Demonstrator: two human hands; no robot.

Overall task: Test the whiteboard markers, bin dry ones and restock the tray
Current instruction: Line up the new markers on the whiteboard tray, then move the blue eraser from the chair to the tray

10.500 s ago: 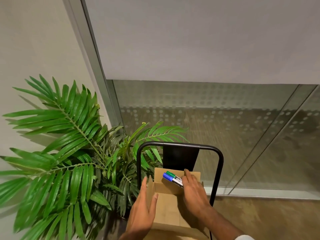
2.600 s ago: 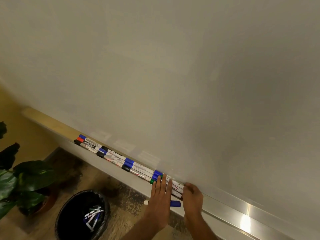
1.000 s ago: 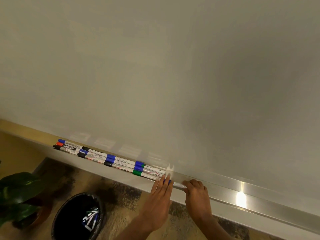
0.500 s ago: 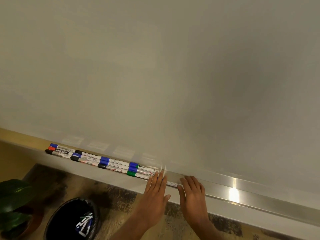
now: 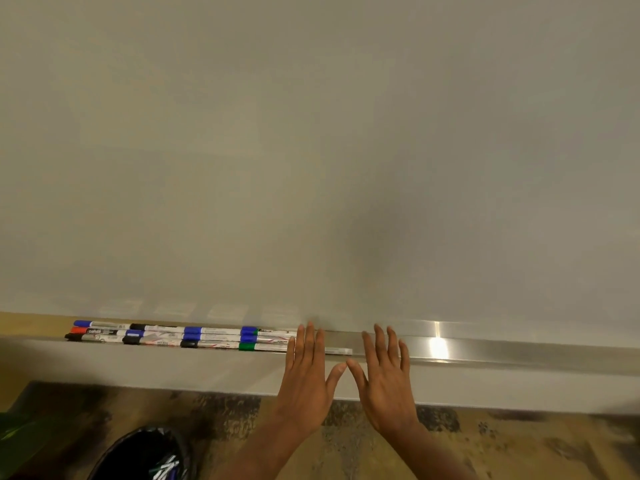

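We see both hands flat with fingers straight. The left hand (image 5: 306, 372) hides the near ends of the marker rows (image 5: 180, 336) on the tray (image 5: 485, 348), and the right hand (image 5: 384, 372) lies just beside it. One pale barrel (image 5: 337, 350) shows between them. Below the left wrist, the bin (image 5: 145, 455) is cut off and its contents are blurred.

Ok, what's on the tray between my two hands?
Head view: a white marker end lies on the tray between the left hand and right hand.

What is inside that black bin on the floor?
Several markers with white barrels lie in the black bin. The frame cuts off its lower part, so their full number is hidden.
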